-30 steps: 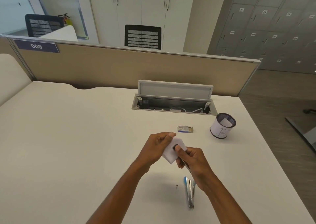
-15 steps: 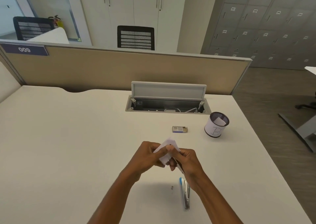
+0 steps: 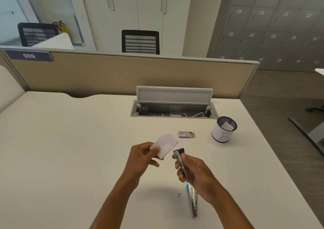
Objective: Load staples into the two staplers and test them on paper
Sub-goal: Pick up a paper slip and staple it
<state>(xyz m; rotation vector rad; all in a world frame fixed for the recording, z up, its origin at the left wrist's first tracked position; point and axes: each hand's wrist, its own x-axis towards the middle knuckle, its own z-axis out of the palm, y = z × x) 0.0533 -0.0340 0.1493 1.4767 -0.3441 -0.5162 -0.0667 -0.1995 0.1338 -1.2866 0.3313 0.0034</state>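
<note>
My left hand [image 3: 142, 156] pinches a small folded white paper [image 3: 166, 143] above the desk. Just right of it, my right hand [image 3: 192, 171] grips a black stapler [image 3: 180, 160], nose pointing up toward the paper; paper and stapler are apart. A second stapler with a blue side [image 3: 192, 202] lies on the desk below my right wrist, partly hidden by it. A small staple box [image 3: 186, 134], open at one end, lies further back. A tiny bit of staples [image 3: 179, 195] rests left of the blue stapler.
A mesh pen cup [image 3: 223, 132] with a paper label and paper inside stands at the right. An open cable tray [image 3: 173, 109] with a raised lid is set in the white desk [image 3: 61, 150]. A beige partition runs behind; the desk's right edge is near.
My hands were together with the stapler on the paper; now they have separated, the left lifting the paper up-left, the right drawing the stapler back.
</note>
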